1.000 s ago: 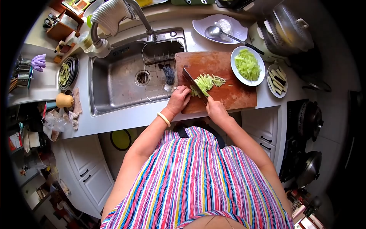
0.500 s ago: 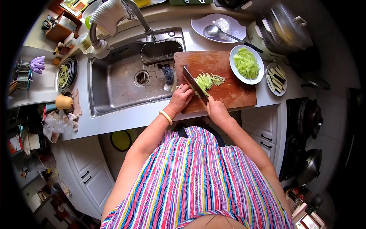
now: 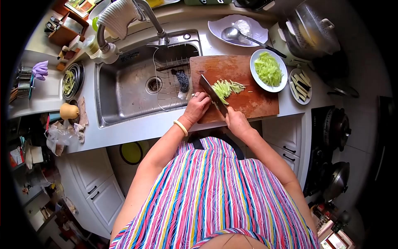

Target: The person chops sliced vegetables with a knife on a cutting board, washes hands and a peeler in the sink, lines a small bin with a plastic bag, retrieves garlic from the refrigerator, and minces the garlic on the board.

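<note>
My right hand (image 3: pixel 237 120) grips the handle of a kitchen knife (image 3: pixel 213 95), whose blade slants up and left over a wooden cutting board (image 3: pixel 259 107). Pale green shreds (image 3: pixel 226 88) lie in a pile just right of the blade. On the blade's left side, my left hand (image 3: pixel 197 106) rests at the board's left edge with its fingers bent and together; whatever is under them is hidden. A white plate of green shreds (image 3: pixel 268 68) overlaps the board's upper right corner.
Left of the board is a steel sink (image 3: pixel 128 89) with a wire rack (image 3: pixel 166 93) and a faucet (image 3: pixel 159 29). A plate of cut strips (image 3: pixel 300 86) stands at the right. Behind the board, a ladle (image 3: pixel 231 33) lies in a white dish (image 3: pixel 215 30). A stove (image 3: pixel 321 145) is at far right.
The knife blade has tilted slightly and shows more of its broad face. Both hands stay in nearly the same place, and the shreds look about the same.
</note>
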The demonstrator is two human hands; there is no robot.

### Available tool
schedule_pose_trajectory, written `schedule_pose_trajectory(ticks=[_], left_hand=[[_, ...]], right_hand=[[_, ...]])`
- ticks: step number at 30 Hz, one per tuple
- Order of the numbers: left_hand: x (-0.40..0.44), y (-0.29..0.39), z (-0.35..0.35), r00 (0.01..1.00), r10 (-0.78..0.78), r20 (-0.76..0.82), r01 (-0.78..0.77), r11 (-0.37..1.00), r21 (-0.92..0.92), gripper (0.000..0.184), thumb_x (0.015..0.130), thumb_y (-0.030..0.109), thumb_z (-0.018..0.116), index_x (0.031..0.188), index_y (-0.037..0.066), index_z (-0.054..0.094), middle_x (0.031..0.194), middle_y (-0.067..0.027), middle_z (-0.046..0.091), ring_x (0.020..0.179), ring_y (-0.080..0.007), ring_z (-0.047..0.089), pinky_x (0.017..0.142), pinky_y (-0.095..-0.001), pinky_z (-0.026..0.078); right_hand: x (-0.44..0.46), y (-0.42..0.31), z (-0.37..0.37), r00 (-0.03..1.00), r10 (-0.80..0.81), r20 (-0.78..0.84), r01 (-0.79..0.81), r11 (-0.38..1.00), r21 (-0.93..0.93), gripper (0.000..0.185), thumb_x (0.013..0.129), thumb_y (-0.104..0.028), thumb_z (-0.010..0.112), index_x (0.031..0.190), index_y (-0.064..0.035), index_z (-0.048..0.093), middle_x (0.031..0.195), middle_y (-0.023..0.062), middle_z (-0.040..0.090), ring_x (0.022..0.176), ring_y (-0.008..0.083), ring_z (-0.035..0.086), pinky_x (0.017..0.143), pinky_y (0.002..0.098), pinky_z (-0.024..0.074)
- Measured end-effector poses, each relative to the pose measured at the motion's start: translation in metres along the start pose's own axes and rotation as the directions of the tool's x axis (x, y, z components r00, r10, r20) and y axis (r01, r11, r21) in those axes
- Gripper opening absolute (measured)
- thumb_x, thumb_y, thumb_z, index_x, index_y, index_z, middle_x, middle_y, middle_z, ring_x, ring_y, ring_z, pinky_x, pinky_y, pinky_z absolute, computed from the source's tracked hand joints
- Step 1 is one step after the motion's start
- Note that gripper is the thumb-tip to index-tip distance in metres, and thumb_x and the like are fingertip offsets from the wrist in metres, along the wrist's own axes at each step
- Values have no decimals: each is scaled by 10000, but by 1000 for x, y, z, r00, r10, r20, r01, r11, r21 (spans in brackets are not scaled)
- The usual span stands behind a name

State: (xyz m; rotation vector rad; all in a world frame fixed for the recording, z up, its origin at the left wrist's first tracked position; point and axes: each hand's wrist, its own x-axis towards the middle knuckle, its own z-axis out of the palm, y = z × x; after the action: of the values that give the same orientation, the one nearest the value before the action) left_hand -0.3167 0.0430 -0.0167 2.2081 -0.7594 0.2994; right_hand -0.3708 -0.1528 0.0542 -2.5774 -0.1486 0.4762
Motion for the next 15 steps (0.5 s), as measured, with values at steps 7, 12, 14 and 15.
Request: schedule_pose_trajectory(ticks=[7,12,14,15], left_hand=[[0,4,-5,1000,-24,-1,24,998,-54,170,757,24,642,922,31,599,958,-121,571,866,-311,552,759,-375,477],[-7,-1,-10,998,-39,-44,35,995,-93,188,764,15,635,945,29,586,940,-123,569,865,-318,555,755,-380,476],[-7,-1,-11,999,-36,-3,35,996,-82,183,767,13,630,943,27,583,940,-128,569,870,-322,556,754,-382,478],[-7,-1,-11,999,-35,17,36,996,-76,180,769,12,627,943,26,582,941,-131,569,872,-325,556,753,-383,478]], right_hand=[[8,2,15,993,-27,-116,34,997,63,170,887,-151,490,936,11,474,681,297,587,696,477,588,641,558,459],[-2,-2,5,996,-13,-92,18,999,48,168,886,-153,490,939,4,461,663,292,585,673,474,587,632,559,461],[-2,-3,1,997,-25,-66,26,1000,7,162,885,-149,488,935,2,456,655,290,584,664,474,588,629,559,463],[-3,-4,0,998,-39,-56,38,999,-10,158,884,-146,487,933,0,455,651,288,583,661,473,588,627,559,463]])
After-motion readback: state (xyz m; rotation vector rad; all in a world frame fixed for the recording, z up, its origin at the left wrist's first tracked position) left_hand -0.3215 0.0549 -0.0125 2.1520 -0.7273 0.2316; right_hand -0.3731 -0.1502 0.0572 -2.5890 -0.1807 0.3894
